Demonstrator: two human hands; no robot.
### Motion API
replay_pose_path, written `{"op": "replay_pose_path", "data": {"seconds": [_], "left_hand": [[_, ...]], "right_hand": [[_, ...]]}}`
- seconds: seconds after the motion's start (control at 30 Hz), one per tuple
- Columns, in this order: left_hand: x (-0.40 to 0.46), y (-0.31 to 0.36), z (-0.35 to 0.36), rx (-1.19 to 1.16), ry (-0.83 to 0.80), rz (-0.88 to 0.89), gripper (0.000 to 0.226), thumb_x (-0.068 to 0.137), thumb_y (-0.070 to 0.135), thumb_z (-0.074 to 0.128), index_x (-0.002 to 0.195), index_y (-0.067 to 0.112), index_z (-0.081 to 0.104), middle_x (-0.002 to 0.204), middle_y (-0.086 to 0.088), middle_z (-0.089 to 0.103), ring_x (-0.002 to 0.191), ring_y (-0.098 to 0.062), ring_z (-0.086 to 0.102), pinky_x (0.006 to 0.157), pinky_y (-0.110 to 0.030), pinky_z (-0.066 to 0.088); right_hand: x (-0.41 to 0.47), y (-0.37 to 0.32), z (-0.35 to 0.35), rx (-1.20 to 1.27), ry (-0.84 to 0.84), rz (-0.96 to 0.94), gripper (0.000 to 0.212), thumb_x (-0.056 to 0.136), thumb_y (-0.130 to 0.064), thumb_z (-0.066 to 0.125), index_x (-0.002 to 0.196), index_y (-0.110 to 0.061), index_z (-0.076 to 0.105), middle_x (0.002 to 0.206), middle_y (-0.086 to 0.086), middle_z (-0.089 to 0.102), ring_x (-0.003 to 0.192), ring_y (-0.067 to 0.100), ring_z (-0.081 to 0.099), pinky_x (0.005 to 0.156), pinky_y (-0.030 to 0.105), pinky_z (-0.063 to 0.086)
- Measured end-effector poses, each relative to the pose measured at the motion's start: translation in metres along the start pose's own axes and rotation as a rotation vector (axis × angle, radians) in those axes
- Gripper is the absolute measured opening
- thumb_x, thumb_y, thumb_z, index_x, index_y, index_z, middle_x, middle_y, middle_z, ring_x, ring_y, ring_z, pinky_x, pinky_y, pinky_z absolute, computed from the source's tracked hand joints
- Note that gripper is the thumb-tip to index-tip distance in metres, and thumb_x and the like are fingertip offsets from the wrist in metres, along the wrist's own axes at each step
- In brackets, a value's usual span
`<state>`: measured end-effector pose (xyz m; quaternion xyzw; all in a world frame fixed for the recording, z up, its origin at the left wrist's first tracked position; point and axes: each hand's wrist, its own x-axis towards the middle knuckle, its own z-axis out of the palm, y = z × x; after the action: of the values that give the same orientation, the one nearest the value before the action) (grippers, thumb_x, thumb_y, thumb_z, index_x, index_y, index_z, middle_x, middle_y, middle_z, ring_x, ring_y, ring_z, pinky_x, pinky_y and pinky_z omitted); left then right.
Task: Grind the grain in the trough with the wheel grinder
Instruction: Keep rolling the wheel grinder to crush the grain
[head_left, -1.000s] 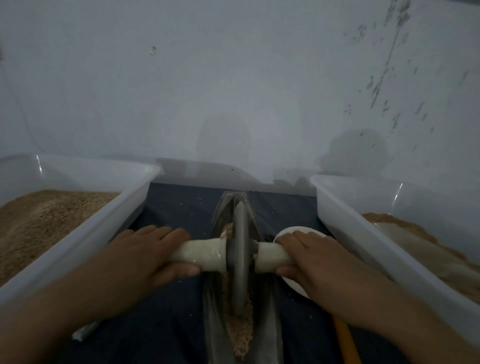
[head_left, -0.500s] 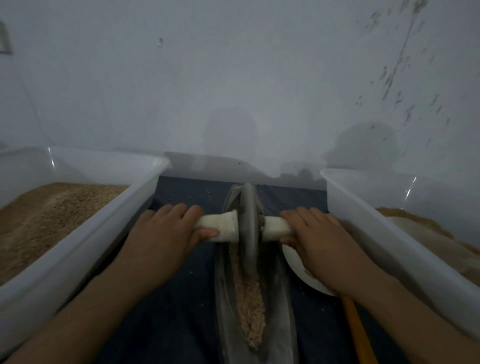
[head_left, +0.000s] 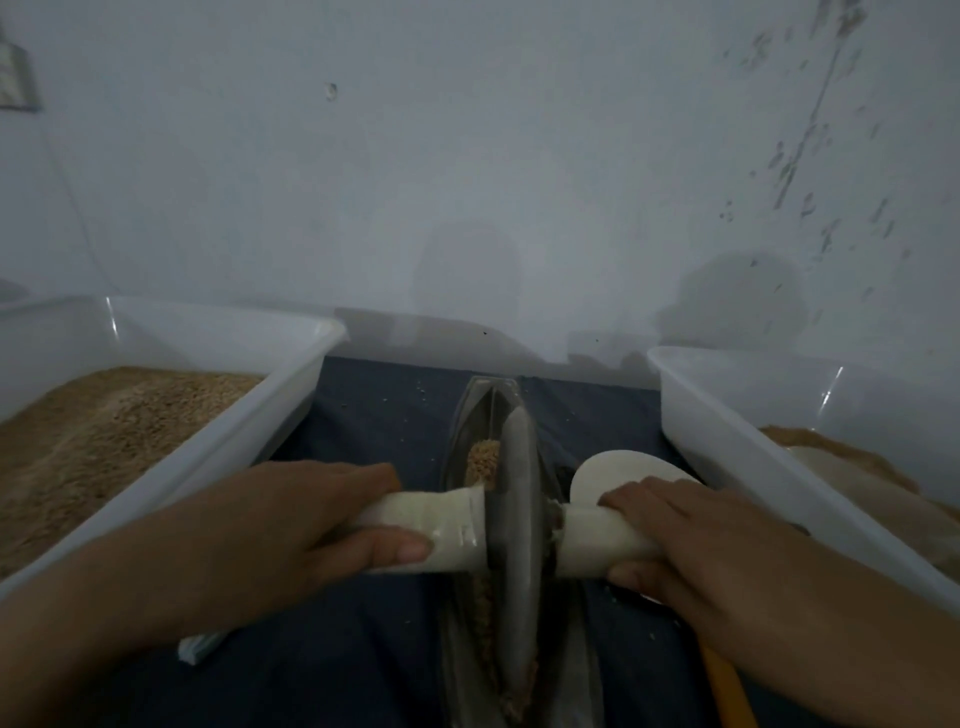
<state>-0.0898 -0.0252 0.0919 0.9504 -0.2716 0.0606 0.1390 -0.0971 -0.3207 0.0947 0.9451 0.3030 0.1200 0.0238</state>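
I'm mid-stroke on the grinding. My left hand (head_left: 291, 525) is wrapped round the left end of the white handle (head_left: 431, 530), thumb underneath and fingers over the top; my right hand (head_left: 691, 540) is curled round the right end the same way. The grey wheel (head_left: 514, 530) stands upright on its edge in the narrow metal trough (head_left: 462, 431), which runs away from me on the dark cloth (head_left: 374, 415) between the two white tubs. Grain (head_left: 483, 460) shows just ahead of the wheel on its left side, and more lies along the groove below it, toward me. It looks coarse from here, so I judge there is grinding left to do. Next I want a level, even roll along the groove, both hands pressing equally so the wheel doesn't tip or ride up the trough wall and spill grain.
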Motion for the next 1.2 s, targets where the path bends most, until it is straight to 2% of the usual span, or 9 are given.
{"op": "replay_pose_path", "data": {"seconds": [0.13,0.27,0.4,0.5,0.6,0.83,0.93,1.03,1.2], "left_hand": [[0.012,0.001,0.012,0.09,0.066,-0.044,0.069,0.059,0.086,-0.001,0.089,0.039,0.041,0.085,0.021,0.05,0.083,0.004,0.05,0.073,-0.016,0.04],[0.036,-0.005,0.034,0.393,0.303,-0.113,0.099,0.056,0.078,-0.028,0.112,0.034,0.041,0.107,0.016,0.049,0.103,-0.009,0.049,0.082,-0.025,0.035],[0.046,-0.007,0.039,0.436,0.338,-0.163,0.087,0.072,0.074,-0.005,0.116,0.024,0.051,0.11,0.004,0.057,0.1,-0.019,0.053,0.083,-0.032,0.039],[0.039,-0.009,0.035,0.392,0.329,-0.1,0.082,0.069,0.075,-0.006,0.11,0.029,0.048,0.103,0.011,0.054,0.094,-0.013,0.051,0.077,-0.028,0.036],[0.024,-0.01,0.026,0.262,0.199,-0.012,0.066,0.071,0.079,0.0,0.1,0.036,0.041,0.091,0.019,0.047,0.082,-0.001,0.044,0.072,-0.024,0.034],[0.008,-0.004,0.005,-0.02,0.013,0.014,0.055,0.067,0.081,0.021,0.089,0.038,0.047,0.081,0.015,0.055,0.077,0.001,0.053,0.068,-0.021,0.043],[0.02,-0.003,0.016,0.139,0.099,-0.035,0.062,0.066,0.076,0.009,0.095,0.035,0.045,0.084,0.016,0.049,0.077,-0.001,0.047,0.069,-0.023,0.037],[0.036,-0.006,0.033,0.347,0.265,-0.134,0.074,0.069,0.069,0.0,0.111,0.029,0.045,0.101,0.012,0.049,0.095,-0.012,0.047,0.078,-0.028,0.033],[0.048,-0.01,0.044,0.46,0.338,-0.193,0.066,0.081,0.063,0.012,0.122,0.024,0.045,0.115,0.003,0.053,0.104,-0.019,0.048,0.086,-0.033,0.034]], "right_hand": [[0.013,0.006,0.011,0.02,0.054,0.034,0.031,0.094,-0.054,0.027,0.122,-0.042,0.03,0.098,-0.023,0.03,0.088,-0.001,0.03,0.073,0.023,0.02],[0.039,0.019,0.035,-0.031,0.203,0.1,0.031,0.094,-0.042,0.043,0.121,-0.028,0.046,0.102,-0.011,0.048,0.089,0.009,0.041,0.075,0.026,0.026],[0.046,0.021,0.046,-0.093,0.323,0.106,0.033,0.075,-0.024,0.076,0.103,-0.013,0.062,0.083,0.002,0.061,0.07,0.022,0.057,0.061,0.033,0.043],[0.041,0.02,0.044,-0.101,0.264,0.076,0.034,0.079,-0.03,0.071,0.108,-0.015,0.059,0.09,0.001,0.061,0.074,0.02,0.055,0.066,0.029,0.036],[0.03,0.018,0.03,-0.02,0.158,0.063,0.032,0.091,-0.047,0.043,0.12,-0.033,0.042,0.106,-0.015,0.047,0.091,0.006,0.041,0.076,0.024,0.025],[0.003,-0.001,-0.001,-0.001,-0.006,0.027,0.025,0.092,-0.054,0.026,0.115,-0.045,0.023,0.1,-0.024,0.033,0.1,-0.002,0.038,0.089,0.018,0.029],[0.015,0.005,0.008,0.014,0.044,0.056,0.031,0.094,-0.049,0.029,0.123,-0.038,0.032,0.106,-0.02,0.04,0.097,0.001,0.039,0.086,0.02,0.031],[0.033,0.015,0.027,-0.037,0.165,0.103,0.034,0.094,-0.042,0.039,0.122,-0.025,0.046,0.109,-0.006,0.053,0.096,0.014,0.047,0.08,0.029,0.032],[0.047,0.018,0.045,-0.12,0.306,0.144,0.033,0.081,-0.023,0.07,0.109,-0.008,0.062,0.089,0.009,0.063,0.074,0.028,0.056,0.066,0.035,0.039]]}}
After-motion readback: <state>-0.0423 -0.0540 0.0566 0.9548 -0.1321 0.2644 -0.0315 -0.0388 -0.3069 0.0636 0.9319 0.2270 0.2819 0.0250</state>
